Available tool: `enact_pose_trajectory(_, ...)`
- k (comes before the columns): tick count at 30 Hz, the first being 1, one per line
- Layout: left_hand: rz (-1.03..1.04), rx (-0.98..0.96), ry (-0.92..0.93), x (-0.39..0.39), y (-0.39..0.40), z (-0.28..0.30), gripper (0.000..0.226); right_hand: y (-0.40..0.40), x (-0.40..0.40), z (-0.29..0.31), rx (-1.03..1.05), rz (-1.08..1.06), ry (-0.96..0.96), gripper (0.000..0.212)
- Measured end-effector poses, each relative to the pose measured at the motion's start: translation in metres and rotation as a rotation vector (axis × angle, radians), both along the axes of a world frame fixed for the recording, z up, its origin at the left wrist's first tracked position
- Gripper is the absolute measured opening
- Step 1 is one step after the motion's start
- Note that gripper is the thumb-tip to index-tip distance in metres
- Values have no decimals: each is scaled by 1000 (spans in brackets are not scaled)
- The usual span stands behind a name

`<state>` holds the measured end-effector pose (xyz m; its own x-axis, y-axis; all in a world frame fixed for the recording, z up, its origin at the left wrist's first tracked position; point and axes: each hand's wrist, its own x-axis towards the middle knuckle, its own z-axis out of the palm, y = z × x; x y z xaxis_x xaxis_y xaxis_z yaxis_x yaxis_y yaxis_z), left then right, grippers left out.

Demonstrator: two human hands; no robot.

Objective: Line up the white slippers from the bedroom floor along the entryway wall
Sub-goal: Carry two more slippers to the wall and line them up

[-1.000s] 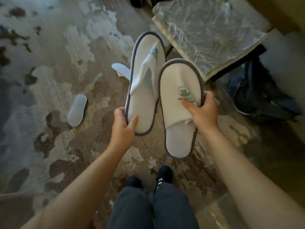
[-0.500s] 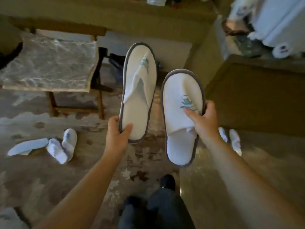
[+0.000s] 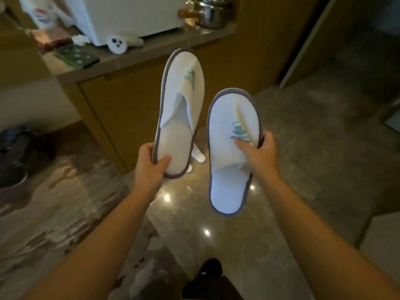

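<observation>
I hold two white slippers with grey trim and a teal logo, both raised in front of me, toes pointing away. My left hand (image 3: 150, 163) grips the heel of the left slipper (image 3: 180, 109). My right hand (image 3: 257, 152) pinches the upper of the right slipper (image 3: 232, 152), which hangs lower. On the shiny floor behind them, partly hidden, lie other white slippers (image 3: 198, 156) at the foot of a wooden cabinet (image 3: 129, 109).
The cabinet's countertop (image 3: 138, 55) carries a white appliance, a metal pot (image 3: 211, 13) and small items. Patterned carpet (image 3: 54, 213) lies on the left, polished stone floor (image 3: 303, 152) on the right. Dark bags (image 3: 15, 152) sit at the far left. A door frame (image 3: 303, 44) stands at the upper right.
The view has swung right from the carpet and the low table to the cabinet and the stone floor. Both hands keep the same hold on the slippers.
</observation>
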<state>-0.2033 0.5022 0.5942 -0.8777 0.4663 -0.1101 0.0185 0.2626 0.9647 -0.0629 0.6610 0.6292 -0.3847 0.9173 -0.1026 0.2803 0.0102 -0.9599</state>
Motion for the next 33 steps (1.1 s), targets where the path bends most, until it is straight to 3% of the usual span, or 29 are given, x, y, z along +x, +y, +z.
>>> enact_pose_trajectory(6, -174, 39, -39, 42, 142, 11, 27, 114, 66, 7, -5, -171, 37, 42)
enact_pose_trajectory(12, -279, -33, 48, 37, 265, -3, 33, 221, 69, -13, -24, -269, 30, 41)
enact_pose_trajectory(22, -243, -86, -9, -52, 488, -38, 29, 457, -34, -41, -72, -199, -29, 42)
enact_pose_trajectory(28, -179, -180, -43, -99, 576, -57, 29, 559, -94, -66, -170, -143, -35, 43)
enact_pose_trajectory(33, -25, -235, -128, -124, 631, -111, 27, 639, -144, -119, -177, 2, -113, 39)
